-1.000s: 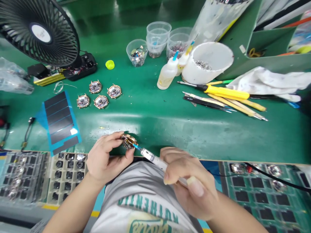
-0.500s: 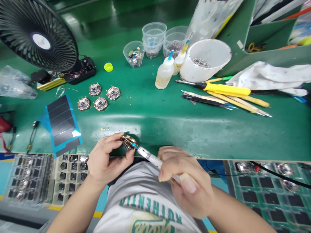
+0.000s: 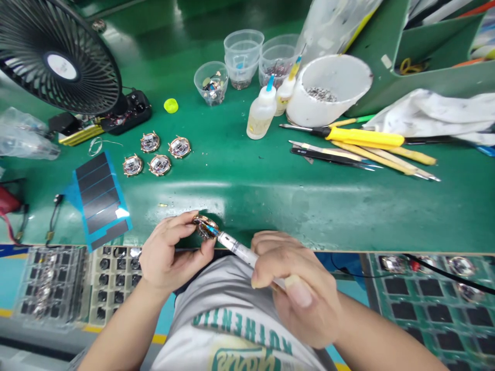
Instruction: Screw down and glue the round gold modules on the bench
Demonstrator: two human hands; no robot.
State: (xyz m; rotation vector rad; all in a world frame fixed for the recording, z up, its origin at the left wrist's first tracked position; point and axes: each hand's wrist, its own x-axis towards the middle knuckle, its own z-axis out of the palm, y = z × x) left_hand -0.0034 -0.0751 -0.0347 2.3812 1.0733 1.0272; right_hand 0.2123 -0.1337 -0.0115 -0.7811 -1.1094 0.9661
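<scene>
Two grips: left grip pinching watch case, right grip wrapped round syringe.
Watch case: tilted, over the surface's near edge, left of middle.
Blue tip: at the case's open face; contact I can't tell.
Syringe step: tip work on the case, I judge.
Syringe next: calls for steady pinch, gentle push, I'd say.

Single view, head-worn camera; looks forward and steeply down over wearer's shirt at bottom edge; near left hand and right hand, both below centre; green bench crosses full width
</scene>
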